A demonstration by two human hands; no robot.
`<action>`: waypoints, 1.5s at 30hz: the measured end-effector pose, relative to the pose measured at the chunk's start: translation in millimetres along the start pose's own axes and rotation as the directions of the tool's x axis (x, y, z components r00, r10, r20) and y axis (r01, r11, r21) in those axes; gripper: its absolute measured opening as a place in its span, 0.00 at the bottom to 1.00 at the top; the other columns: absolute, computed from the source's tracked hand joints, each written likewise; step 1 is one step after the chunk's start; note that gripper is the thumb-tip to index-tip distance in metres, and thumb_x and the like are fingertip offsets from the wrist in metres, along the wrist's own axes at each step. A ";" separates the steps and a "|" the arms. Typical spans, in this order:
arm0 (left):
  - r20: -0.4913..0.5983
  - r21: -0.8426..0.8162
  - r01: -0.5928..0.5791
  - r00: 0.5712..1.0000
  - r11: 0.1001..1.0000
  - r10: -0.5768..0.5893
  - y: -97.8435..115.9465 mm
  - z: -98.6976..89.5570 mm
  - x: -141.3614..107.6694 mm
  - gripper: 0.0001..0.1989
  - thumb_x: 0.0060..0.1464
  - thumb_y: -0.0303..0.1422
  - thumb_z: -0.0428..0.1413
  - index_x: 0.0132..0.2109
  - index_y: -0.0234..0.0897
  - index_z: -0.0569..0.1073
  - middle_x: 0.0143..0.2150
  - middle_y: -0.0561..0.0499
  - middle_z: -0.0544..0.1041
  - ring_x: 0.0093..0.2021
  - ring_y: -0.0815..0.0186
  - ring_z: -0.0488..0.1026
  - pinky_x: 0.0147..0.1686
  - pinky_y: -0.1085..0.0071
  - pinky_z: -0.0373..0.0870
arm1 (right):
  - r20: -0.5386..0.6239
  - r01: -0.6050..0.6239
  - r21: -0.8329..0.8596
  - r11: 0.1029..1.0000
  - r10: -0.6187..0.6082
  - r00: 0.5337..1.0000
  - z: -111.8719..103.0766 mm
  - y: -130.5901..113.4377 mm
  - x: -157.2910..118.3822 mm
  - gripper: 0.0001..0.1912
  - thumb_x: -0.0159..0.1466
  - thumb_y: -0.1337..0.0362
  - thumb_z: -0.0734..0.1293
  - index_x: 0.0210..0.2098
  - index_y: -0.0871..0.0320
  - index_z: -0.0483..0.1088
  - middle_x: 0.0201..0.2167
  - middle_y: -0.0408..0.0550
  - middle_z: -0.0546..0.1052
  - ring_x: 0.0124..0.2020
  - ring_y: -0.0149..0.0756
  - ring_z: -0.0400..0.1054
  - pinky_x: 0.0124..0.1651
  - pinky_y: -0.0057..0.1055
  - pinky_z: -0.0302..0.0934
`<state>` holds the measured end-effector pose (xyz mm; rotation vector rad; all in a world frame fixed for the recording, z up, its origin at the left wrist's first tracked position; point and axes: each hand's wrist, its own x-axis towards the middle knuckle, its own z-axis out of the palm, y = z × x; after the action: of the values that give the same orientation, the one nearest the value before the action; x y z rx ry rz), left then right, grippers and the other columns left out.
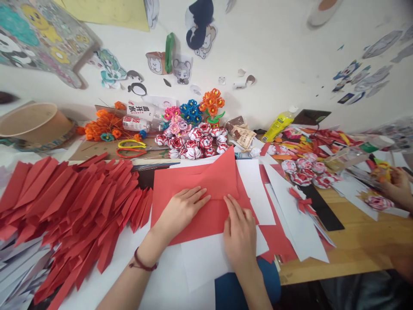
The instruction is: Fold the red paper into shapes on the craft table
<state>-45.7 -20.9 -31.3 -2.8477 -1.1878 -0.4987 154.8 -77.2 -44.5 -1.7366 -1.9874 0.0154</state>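
a folded piece of red paper (222, 178) lies in the middle of the work surface, its point toward the wall, on top of a broader red sheet (164, 189) — whether the two are one piece, i cannot tell. the left hand (185, 209) rests on the red paper, fingers stretched out and unclenched, fingertips by the lower edge of the fold. the right hand (240, 230) is likewise uncurled, its fingertips touching that same edge near the right corner; neither hand is closed around anything. a dark cord bracelet (143, 263) circles the left wrist.

under and beside the red sheet are white sheets (206, 267). to the left spreads a heap of folded red strips (74, 202), with white strips (21, 267) nearer the bottom. behind the paper sit red-and-white flowers (200, 140), scissors (132, 149) with yellow and red handles, and orange flowers (103, 125). to the right, a red bow (302, 200) lies on white paper, and a yellow bottle (279, 125) leans beyond — at the far right edge is another person's hand (399, 185).
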 end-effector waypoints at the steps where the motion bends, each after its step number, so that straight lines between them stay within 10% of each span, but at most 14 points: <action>1: -0.003 -0.005 0.001 1.000 1.000 -0.001 -0.2 -0.2 0.0 0.21 0.63 0.24 0.46 0.60 0.39 0.67 0.60 0.43 0.70 0.61 0.57 0.67 0.54 0.59 0.69 | -0.037 -0.039 0.004 0.999 0.039 0.999 0.8 2.3 -0.7 0.31 0.64 0.76 0.53 0.65 0.54 0.58 0.62 0.46 0.66 0.46 0.46 0.62 0.48 0.44 0.60; 16: -0.021 0.022 0.090 0.996 0.996 -0.090 10.2 -3.9 9.0 0.18 0.65 0.28 0.45 0.59 0.36 0.67 0.61 0.44 0.69 0.56 0.58 0.68 0.49 0.61 0.65 | -0.156 -0.215 0.071 0.974 0.224 0.962 -3.1 18.7 -0.5 0.23 0.63 0.73 0.55 0.54 0.58 0.71 0.53 0.50 0.75 0.43 0.45 0.63 0.47 0.45 0.60; 27: 0.047 0.191 0.133 0.988 0.972 -0.144 21.5 -7.2 50.3 0.12 0.65 0.30 0.45 0.41 0.37 0.73 0.38 0.47 0.75 0.38 0.59 0.70 0.36 0.63 0.61 | 0.166 0.036 0.345 0.938 -0.099 0.981 -1.9 85.2 131.7 0.23 0.64 0.72 0.57 0.53 0.51 0.73 0.43 0.46 0.80 0.42 0.38 0.73 0.47 0.35 0.64; 36: 0.028 0.124 0.067 0.997 0.990 -0.071 8.3 10.9 55.5 0.21 0.66 0.32 0.43 0.64 0.39 0.62 0.63 0.46 0.67 0.60 0.58 0.63 0.52 0.62 0.60 | 0.112 0.064 0.477 0.877 -0.133 0.985 27.5 104.5 136.2 0.23 0.63 0.74 0.58 0.50 0.50 0.75 0.49 0.42 0.78 0.51 0.38 0.71 0.56 0.35 0.62; 45: 0.066 0.063 0.066 0.995 0.996 -0.070 1.6 13.6 56.4 0.23 0.68 0.33 0.38 0.66 0.44 0.59 0.66 0.51 0.64 0.65 0.60 0.58 0.58 0.62 0.57 | 0.125 0.047 0.524 0.850 -0.132 0.983 30.3 107.1 138.3 0.23 0.63 0.73 0.58 0.50 0.50 0.75 0.49 0.41 0.78 0.52 0.36 0.71 0.56 0.34 0.62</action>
<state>-3.5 18.7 -27.3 -2.8029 -1.2912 -0.3631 234.0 81.2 -56.8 -1.3176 -1.9322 0.6220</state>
